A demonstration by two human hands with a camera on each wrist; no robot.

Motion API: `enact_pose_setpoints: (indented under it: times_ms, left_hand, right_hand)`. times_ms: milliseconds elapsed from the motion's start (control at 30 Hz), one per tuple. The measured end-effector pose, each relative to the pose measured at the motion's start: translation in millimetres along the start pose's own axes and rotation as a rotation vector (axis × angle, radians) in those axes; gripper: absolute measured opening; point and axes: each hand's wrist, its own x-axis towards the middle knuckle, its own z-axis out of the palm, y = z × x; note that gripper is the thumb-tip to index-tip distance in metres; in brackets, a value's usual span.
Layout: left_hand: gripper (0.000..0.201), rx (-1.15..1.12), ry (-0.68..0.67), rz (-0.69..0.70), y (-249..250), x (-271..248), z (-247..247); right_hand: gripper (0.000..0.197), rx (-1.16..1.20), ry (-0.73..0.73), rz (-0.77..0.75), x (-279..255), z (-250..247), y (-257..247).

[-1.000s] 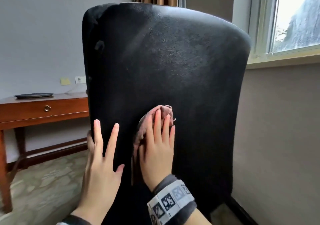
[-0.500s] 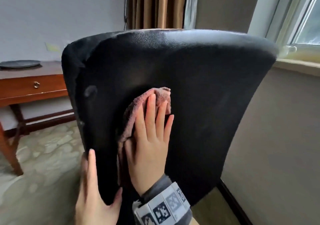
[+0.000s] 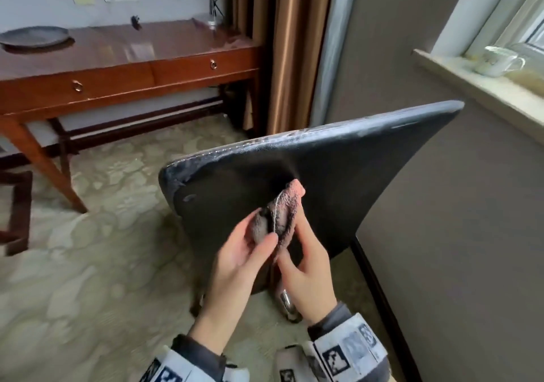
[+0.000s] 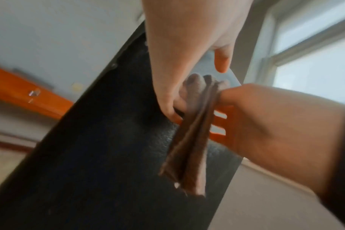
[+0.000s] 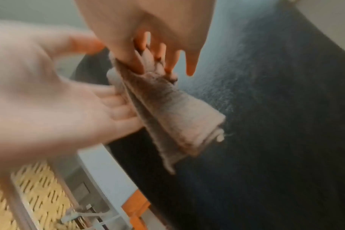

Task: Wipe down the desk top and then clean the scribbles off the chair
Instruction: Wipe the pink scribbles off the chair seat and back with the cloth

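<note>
The black leather chair back (image 3: pixel 338 181) stands in front of me, its top edge scuffed pale. Just in front of its rear face, both hands hold a folded pink-grey cloth (image 3: pixel 282 214). My left hand (image 3: pixel 259 231) pinches the cloth's left side between thumb and fingers. My right hand (image 3: pixel 294 243) grips its right side, with the fingers hidden behind the folds. In the left wrist view the cloth (image 4: pixel 193 132) hangs in folds between the hands. In the right wrist view my right fingertips (image 5: pixel 138 65) pinch the top of the cloth (image 5: pixel 167 112). The wooden desk (image 3: pixel 123 49) stands at the back left.
A dark plate (image 3: pixel 34 37) lies on the desk's left end. A brown curtain (image 3: pixel 282 43) hangs behind the chair. A grey wall (image 3: pixel 456 205) runs close along the right, with a glass cup (image 3: pixel 497 61) on its windowsill. Patterned carpet (image 3: pixel 103 249) covers the floor.
The right hand was pressing the cloth flat on the chair back while the left hand held the chair's edge. Now the cloth is off the chair and both hands hold it; my view looks further down.
</note>
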Motion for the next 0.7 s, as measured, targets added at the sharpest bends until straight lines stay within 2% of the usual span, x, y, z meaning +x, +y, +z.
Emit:
enact_pose_setpoints:
  times_ms: [67,100,133,167,200,300,367,467,533,633,700]
  left_hand:
    - [0.022,0.103,0.034,-0.066,7,4,13]
    - [0.018,0.144,0.048,-0.100,8,3,20]
    - [0.021,0.159,0.047,-0.134,8,1,27]
    - [0.028,0.155,0.032,-0.170,8,-4,33]
    - [0.035,0.147,0.013,-0.197,9,-8,38]
    - [0.054,0.161,-0.012,-0.228,15,-18,49]
    - [0.064,0.187,-0.051,-0.245,20,-22,56]
    - [0.085,0.273,-0.156,-0.257,34,-24,67]
    - [0.095,0.330,-0.225,-0.164,51,-24,77]
    - [0.101,0.397,-0.216,0.203,88,-27,95]
    - [0.100,0.423,-0.201,0.459,114,-24,104]
  right_hand:
    - [0.055,0.461,-0.069,0.292,-7,-17,-18]
    - [0.045,0.722,-0.084,0.439,-10,-25,-26]
    - [0.035,0.906,-0.061,0.568,-14,-33,-30]
    - [0.029,0.970,-0.047,0.644,-17,-41,-36]
    - [0.027,0.933,-0.044,0.690,-20,-50,-39]
    - [0.034,0.541,-0.022,0.666,-25,-76,-43]
    - [0.052,0.440,-0.033,0.672,-28,-94,-47]
    - [0.075,0.454,-0.122,0.642,-28,-120,-61]
    - [0.080,0.439,-0.153,0.551,-23,-138,-79]
    - [0.084,0.255,-0.189,0.164,-16,-161,-119]
    - [0.093,-0.066,-0.188,-0.147,-13,-175,-143]
